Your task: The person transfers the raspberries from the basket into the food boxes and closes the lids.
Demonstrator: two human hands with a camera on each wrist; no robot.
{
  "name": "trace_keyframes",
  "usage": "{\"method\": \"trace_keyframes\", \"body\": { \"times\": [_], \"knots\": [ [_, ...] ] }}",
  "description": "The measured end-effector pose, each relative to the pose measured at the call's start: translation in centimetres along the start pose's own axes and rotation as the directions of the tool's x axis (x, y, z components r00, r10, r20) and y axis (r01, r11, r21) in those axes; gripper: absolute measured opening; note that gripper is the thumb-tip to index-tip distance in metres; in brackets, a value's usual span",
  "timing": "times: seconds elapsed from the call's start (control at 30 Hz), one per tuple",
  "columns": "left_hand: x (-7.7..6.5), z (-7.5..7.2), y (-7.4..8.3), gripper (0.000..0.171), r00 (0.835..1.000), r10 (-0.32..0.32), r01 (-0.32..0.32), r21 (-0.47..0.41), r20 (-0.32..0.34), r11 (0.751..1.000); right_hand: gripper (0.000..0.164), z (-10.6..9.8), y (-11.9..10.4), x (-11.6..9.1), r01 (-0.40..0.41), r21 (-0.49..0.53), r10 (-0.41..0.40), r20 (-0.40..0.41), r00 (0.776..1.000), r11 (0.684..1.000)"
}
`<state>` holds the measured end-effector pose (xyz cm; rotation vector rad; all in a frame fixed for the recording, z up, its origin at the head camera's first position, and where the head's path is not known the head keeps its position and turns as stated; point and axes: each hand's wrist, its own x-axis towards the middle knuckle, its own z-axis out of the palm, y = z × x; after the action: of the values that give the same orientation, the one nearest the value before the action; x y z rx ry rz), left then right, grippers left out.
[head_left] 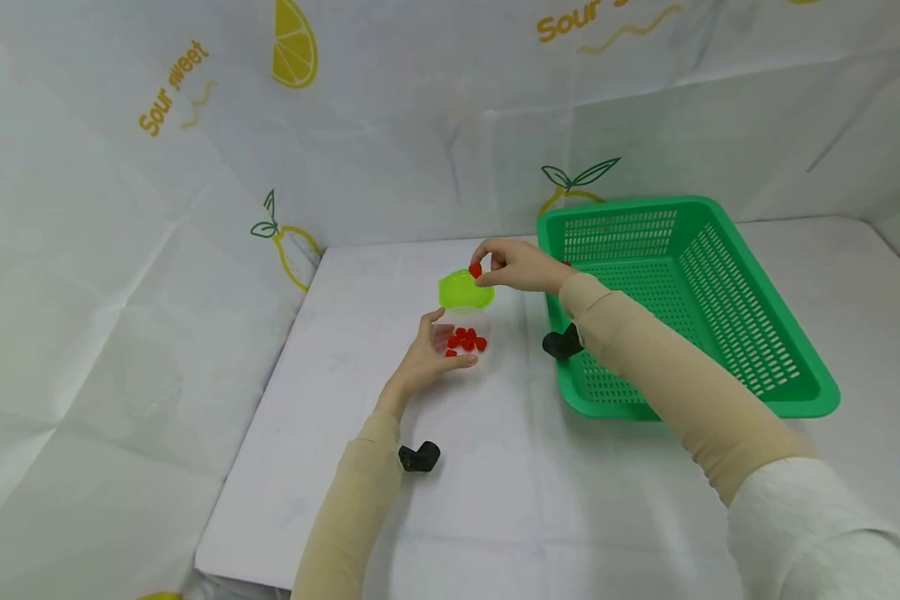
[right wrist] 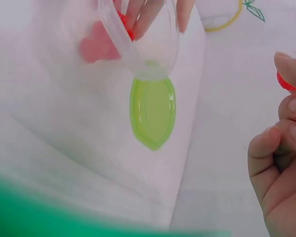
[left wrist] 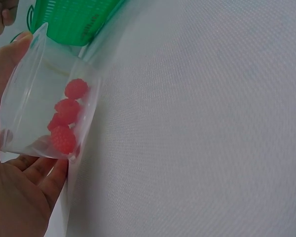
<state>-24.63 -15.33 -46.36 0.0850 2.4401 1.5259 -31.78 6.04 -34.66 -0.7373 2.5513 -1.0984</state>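
My left hand [head_left: 420,360] grips a clear plastic tub [left wrist: 32,103] on the table, thumb on one side and fingers on the other. Several red raspberries [head_left: 467,342] lie on the tub's bottom, and the left wrist view shows them through its wall. Between thumb and fingertips, my right hand [head_left: 521,265] pinches a single raspberry [right wrist: 284,82]. In the head view that berry overlaps the bright green lid [head_left: 459,292], which lies just beyond the tub, close to its rim.
A large green slotted basket [head_left: 768,321] stands on the right, under my right forearm. One small red thing [head_left: 567,263] shows inside its far left edge. The white-covered table [head_left: 300,417] meets a printed white sheet [head_left: 390,167] at the back and left.
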Motion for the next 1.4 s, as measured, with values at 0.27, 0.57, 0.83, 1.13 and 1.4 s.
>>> {"method": "trace_keyframes", "body": {
  "times": [0.27,0.57,0.83,1.13,1.4],
  "knots": [
    [0.1,0.1,0.2,0.102,1.0,0.011,-0.011,-0.011,0.024,1.0,0.028,1.7,0.1,1.0,-0.027,0.008,0.027,0.04,0.999,1.0],
    [0.2,0.3,0.0,0.1,0.999,-0.006,0.006,-0.016,0.049,1.0,0.024,3.7,0.8,1.7,-0.047,-0.006,0.047,0.161,0.986,0.999],
    [0.0,0.3,0.2,0.099,0.999,0.01,-0.009,-0.019,0.046,1.0,0.024,4.8,1.2,1.8,-0.071,-0.061,0.084,0.242,0.967,0.996],
    [0.1,0.1,0.1,0.1,0.998,0.054,-0.053,-0.018,0.016,0.998,0.022,5.2,1.2,2.0,-0.064,-0.109,0.09,0.251,0.964,0.992],
    [0.1,-0.1,0.0,0.102,0.998,0.057,-0.057,-0.014,0.007,0.998,0.02,5.8,0.9,2.2,0.0,-0.218,0.064,0.291,0.955,0.976]
  ]
}}
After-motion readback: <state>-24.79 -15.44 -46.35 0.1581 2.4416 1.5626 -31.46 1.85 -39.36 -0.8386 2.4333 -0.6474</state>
